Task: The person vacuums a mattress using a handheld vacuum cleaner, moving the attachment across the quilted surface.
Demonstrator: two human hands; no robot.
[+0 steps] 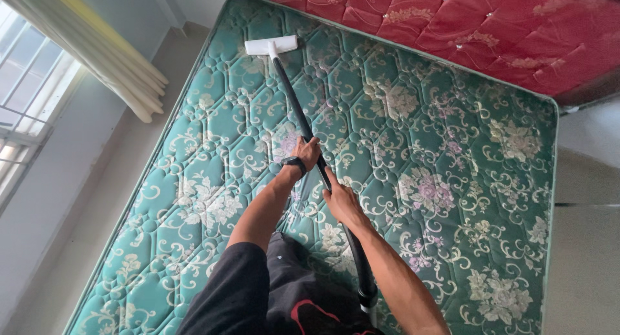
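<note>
Head view: both hands grip a long black vacuum wand that slants across a bare green mattress patterned with pale flowers. The left hand, a dark watch on its wrist, has its fingers wrapped round the wand higher up; the right hand has its fingers curled round it just below, the two hands near each other. The wand ends in a white flat nozzle lying on the mattress near its far corner. A red tufted headboard stands beyond the mattress, and cream curtains hang by the window at left.
</note>
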